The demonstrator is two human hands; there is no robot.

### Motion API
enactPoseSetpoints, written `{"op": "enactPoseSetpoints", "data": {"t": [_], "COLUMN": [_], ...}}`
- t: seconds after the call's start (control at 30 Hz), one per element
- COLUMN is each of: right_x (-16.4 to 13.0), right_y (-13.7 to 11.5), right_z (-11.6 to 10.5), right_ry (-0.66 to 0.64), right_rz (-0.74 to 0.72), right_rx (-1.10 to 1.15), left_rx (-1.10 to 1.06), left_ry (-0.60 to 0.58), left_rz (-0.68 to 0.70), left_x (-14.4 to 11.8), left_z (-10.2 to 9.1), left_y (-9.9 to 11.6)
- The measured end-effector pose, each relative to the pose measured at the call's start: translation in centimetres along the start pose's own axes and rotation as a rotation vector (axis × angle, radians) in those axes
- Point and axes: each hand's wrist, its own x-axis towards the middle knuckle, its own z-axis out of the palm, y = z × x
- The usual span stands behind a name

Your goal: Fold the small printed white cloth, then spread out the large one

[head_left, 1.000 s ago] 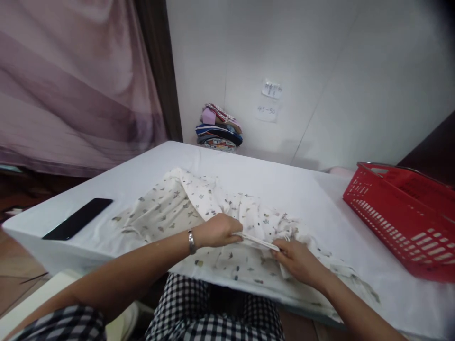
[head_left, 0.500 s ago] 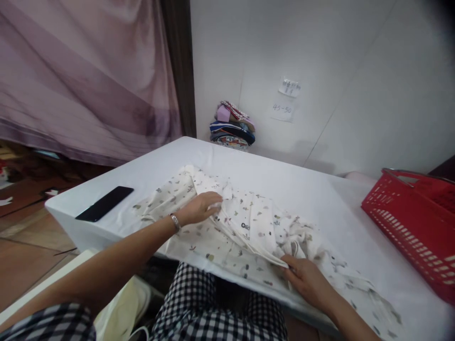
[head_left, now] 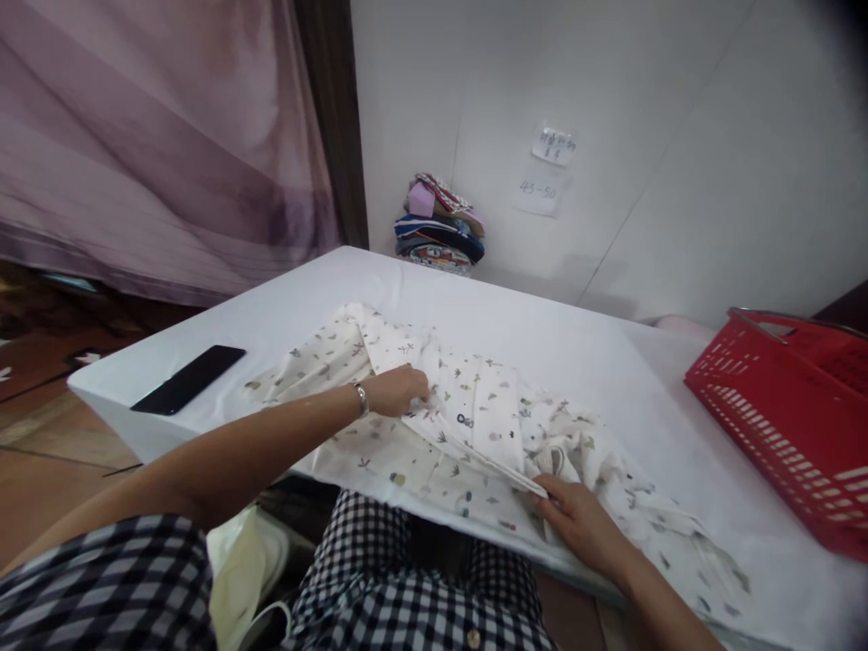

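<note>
A white cloth with small printed figures lies across the table, partly folded over on itself and bunched up toward the right. My left hand, with a metal band at the wrist, is closed at the folded edge near the cloth's middle; its fingertips are partly hidden. Farther right, my right hand pinches the near end of the same folded edge between thumb and fingers. One layer of the cloth hangs toward the table's front edge, below the fold.
A black phone lies on the white-covered table at left. On the right stands a red plastic basket. Folded fabrics are stacked beyond the far edge, by a wall with paper notes. A pinkish curtain hangs at left.
My left hand has shifted slightly right along the folded edge, and its forearm lies flatter. My right hand keeps its hold. The view has tilted slightly.
</note>
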Motion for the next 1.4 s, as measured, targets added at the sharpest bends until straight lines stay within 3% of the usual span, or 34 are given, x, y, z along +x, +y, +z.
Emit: {"op": "enactPoseSetpoints", "data": {"t": [0.17,0.33,0.4,0.5,0.67,0.87,1.13,1.23,1.4], "right_x": [-0.1,0.0,0.0,-0.1,-0.3,-0.1,0.1,-0.1,-0.1], "right_y": [0.2,0.2,0.2,0.1,0.0,0.1,0.1,-0.1,-0.3], "right_z": [0.1,0.2,0.3,0.2,0.2,0.3,0.2,0.2,-0.3], "right_ry": [0.01,0.017,0.013,0.015,0.029,0.038,0.035,0.035,0.045], "right_rz": [-0.011,-0.008,-0.011,-0.013,-0.006,-0.022,-0.024,-0.025,-0.033], "right_rx": [0.008,0.024,0.018,0.001,-0.004,0.026,0.032,0.023,0.0], "left_rx": [0.135,-0.05,-0.094,-0.076,-0.034,0.049,0.184,0.258,0.296], "left_ry": [0.007,0.136,0.133,0.044,-0.033,-0.112,-0.155,-0.219,-0.176], "left_rz": [-0.001,-0.052,-0.087,-0.1,-0.075,-0.12,0.038,0.012,-0.084], "left_x": [-0.9,-1.2,-0.3,2.1,5.5,5.1,5.3,5.6,4.6], "left_z": [-1.6,-4.1,-4.4,-3.5,0.1,1.7,1.0,0.5,-3.2], "left_y": [-0.2,0.0,-0.1,-0.6,-2.0,-2.9,-2.4,-2.4,-2.1]}}
